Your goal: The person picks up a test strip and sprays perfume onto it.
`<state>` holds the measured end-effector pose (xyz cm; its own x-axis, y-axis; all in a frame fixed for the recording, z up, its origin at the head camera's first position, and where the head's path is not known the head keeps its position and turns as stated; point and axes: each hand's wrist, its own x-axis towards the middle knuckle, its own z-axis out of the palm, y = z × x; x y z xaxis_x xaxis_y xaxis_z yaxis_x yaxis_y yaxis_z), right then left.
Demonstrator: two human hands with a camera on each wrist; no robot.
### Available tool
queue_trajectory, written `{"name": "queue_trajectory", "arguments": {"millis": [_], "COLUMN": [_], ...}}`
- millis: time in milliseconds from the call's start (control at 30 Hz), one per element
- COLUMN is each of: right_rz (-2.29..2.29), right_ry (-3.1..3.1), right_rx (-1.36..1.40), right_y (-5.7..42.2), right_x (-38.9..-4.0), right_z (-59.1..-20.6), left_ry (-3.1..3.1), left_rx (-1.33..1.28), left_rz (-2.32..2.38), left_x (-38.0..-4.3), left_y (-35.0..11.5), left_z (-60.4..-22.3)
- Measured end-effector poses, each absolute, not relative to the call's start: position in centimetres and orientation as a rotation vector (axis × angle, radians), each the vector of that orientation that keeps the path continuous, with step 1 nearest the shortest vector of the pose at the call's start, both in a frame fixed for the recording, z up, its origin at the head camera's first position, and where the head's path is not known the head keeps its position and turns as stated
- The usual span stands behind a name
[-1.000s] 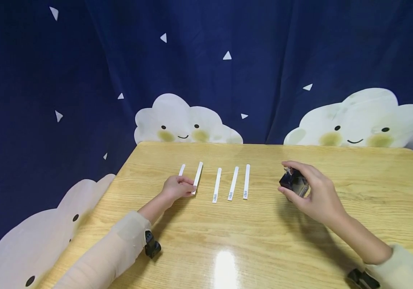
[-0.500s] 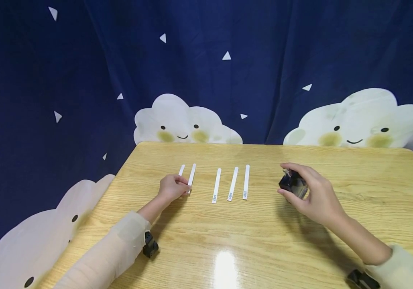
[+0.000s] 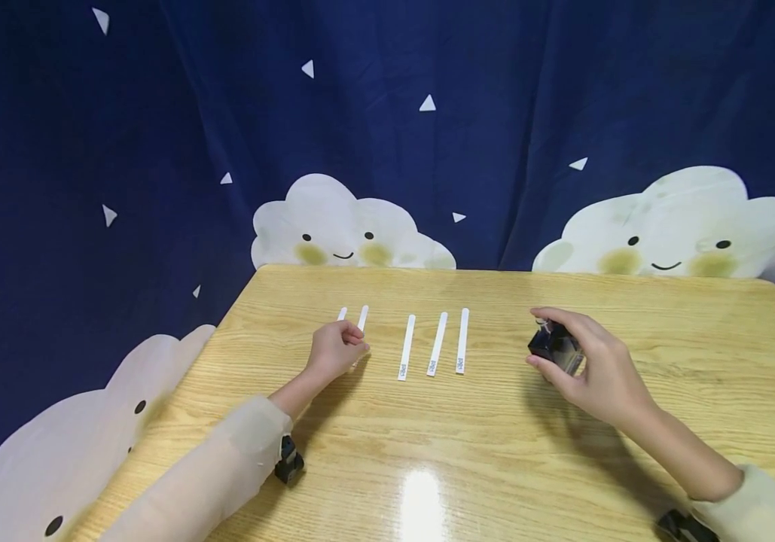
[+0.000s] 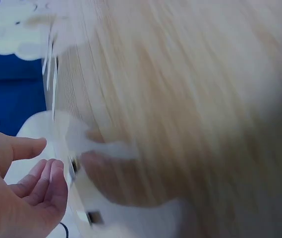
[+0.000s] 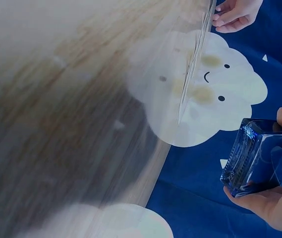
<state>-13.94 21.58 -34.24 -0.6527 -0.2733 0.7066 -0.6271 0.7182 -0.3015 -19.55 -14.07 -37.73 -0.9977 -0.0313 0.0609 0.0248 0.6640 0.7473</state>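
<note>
My left hand point(image 3: 335, 350) is low over the left part of the table, thumb and fingertips slightly apart with nothing between them. It partly covers two white paper strips, the left one point(image 3: 342, 313) and the one beside it point(image 3: 363, 316). Three more strips, a first point(image 3: 407, 348), a second point(image 3: 437, 345) and a third point(image 3: 462, 341), lie side by side with small print at their near ends. My right hand point(image 3: 605, 373) holds a square glass perfume bottle point(image 3: 553, 346) above the table, between thumb and fingers. In the right wrist view the bottle point(image 5: 259, 158) shows thick clear glass.
The wooden table point(image 3: 495, 444) is glossy, with a bright light reflection near its front. A dark blue curtain point(image 3: 373, 135) with white triangles and smiling clouds hangs behind and to the left. Black wrist cameras, such as the left one point(image 3: 288, 461), sit at both sleeves.
My left hand moves the second strip leftward, closer to the leftmost one, then lets go of it and lifts slightly. The right hand stays almost still with the bottle.
</note>
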Motion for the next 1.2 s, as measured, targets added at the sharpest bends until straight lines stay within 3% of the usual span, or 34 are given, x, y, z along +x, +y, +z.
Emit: {"name": "queue_trajectory", "arguments": {"millis": [367,700,1200], "right_rz": [0.712,0.718,0.746], "right_ry": [-2.266,-2.257,-2.246], "right_rx": [0.690,0.716,0.727], "right_y": [22.0,22.3,22.6], "right_x": [-13.9,-13.8,-13.5], "right_z": [-34.6,-34.9,-34.8], "left_ry": [-2.892,-2.984,-2.938], "left_rx": [-0.200,-0.116,-0.076], "left_rz": [-1.278,-0.850,-0.763], "left_x": [-19.1,-18.6,-19.2], "left_y": [-10.7,-9.3,-11.0], "left_z": [-38.4,-38.3,-38.5]}}
